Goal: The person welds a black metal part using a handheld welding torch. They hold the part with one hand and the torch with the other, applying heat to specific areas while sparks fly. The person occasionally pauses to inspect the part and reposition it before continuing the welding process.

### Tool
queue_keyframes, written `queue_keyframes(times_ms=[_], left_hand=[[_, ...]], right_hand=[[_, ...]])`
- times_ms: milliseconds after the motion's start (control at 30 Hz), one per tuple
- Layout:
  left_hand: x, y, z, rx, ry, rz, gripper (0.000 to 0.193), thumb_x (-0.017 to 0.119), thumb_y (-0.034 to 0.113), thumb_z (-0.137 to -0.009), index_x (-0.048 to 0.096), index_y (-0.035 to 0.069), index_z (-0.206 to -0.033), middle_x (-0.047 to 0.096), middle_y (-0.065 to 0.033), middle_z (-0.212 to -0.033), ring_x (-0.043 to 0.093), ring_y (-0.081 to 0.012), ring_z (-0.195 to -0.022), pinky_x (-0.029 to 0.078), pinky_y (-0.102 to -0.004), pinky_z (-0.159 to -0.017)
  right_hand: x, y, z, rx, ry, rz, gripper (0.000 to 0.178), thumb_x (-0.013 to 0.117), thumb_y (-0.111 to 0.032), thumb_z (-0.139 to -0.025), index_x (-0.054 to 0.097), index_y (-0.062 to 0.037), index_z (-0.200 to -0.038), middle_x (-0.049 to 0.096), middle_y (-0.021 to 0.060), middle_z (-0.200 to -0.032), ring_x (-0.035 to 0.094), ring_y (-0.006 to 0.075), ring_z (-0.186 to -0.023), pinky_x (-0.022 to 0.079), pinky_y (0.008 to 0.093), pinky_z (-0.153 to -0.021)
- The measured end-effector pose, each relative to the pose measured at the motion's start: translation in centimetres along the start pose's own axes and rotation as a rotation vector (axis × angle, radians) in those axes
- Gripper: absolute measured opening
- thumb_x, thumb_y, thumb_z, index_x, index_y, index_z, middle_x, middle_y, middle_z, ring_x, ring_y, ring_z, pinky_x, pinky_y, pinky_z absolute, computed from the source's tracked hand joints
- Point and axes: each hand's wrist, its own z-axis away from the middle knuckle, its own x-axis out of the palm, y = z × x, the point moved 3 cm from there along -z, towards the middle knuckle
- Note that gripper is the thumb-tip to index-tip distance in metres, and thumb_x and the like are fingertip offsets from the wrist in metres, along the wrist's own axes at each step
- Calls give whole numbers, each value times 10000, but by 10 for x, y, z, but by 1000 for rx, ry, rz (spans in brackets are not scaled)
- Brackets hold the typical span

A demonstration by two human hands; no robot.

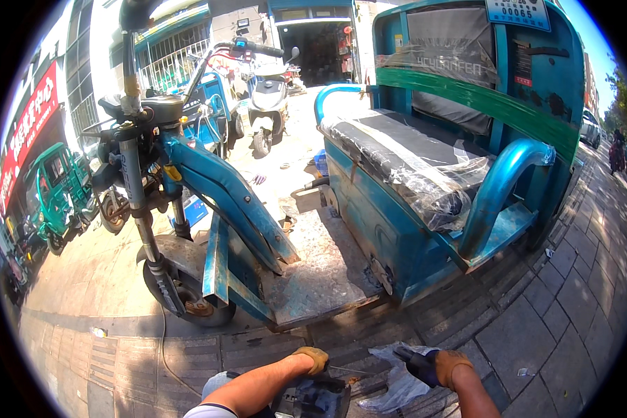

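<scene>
My left hand, in a tan work glove, is low in the middle with its fingers closed. A thin rod appears to run from it toward the right. My right hand, also gloved, is closed round a dark tool-like object whose exact kind I cannot make out. Beneath that object lies a crumpled clear plastic sheet. Close to my body, between my forearms, sits a black object, partly cut off by the lower edge.
Ahead stands a blue cargo tricycle with a bare front frame, a front wheel, a worn footboard and a plastic-wrapped seat. A cable lies on the paving. Behind are a white scooter and a green three-wheeler.
</scene>
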Motion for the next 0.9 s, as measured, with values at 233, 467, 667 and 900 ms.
queue_keyframes(times_ms=[233,467,667,900], left_hand=[[-20,24,29,-72,191,-8,265,606,168,-863,765,48,-1037,748,-172,-1091,717,-338,-1057,571,-438,-863],[-78,45,80,-7,136,276,252,645,201,-858,764,67,-1035,756,-103,-910,729,-275,-842,563,-404,-736],[-190,74,228,240,434,1206,310,538,259,-1048,703,32,-1180,739,-61,-848,658,-107,-623,462,-240,-515],[-382,76,305,458,1062,1361,350,432,240,-1076,637,16,-1250,691,-63,-874,612,-111,-610,429,-220,-485]], right_hand=[[0,1,-1,28,-38,-4,297,618,-185,-855,729,-114,-1122,725,194,-1130,686,375,-1088,546,441,-917],[14,17,-10,62,-53,17,306,618,-212,-863,731,-128,-1134,723,190,-1143,681,368,-1107,543,432,-924],[12,25,-7,147,-39,-13,320,612,-196,-860,727,-96,-1141,717,199,-1162,673,367,-1134,541,438,-938],[7,13,-6,19,-58,-13,332,642,-128,-831,711,-67,-1150,709,205,-1185,670,373,-1140,548,450,-926]])
